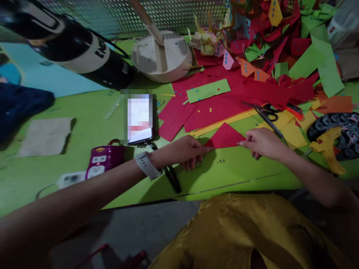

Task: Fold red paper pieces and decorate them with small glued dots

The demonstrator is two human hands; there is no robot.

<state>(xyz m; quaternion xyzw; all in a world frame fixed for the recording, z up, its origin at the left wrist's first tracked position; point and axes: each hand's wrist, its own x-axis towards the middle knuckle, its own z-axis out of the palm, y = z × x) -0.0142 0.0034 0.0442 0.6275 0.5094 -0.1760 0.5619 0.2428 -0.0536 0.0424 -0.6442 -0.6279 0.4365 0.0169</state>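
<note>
A folded piece of red paper (226, 136) forms a low triangle at the near side of the green table, its long edge facing me. My left hand (191, 150), with a pale watch band (147, 165) at the wrist, pinches the left corner between thumb and finger. At the opposite corner, my right hand (260, 142) holds the paper in the same way, its other fingers curled under. Just beyond the paper lie yellow strips (224, 122) and larger red sheets (215, 108). A pair of scissors (267, 116) rests past my right hand.
Left of the paper are a phone (140, 117), a purple power socket (105, 160) and a large dark bottle (92, 56). A round white base (179, 69) holds a wooden rod. Colored paper scraps (266, 45) heap up at back right. A black-and-yellow round object (335, 138) sits far right.
</note>
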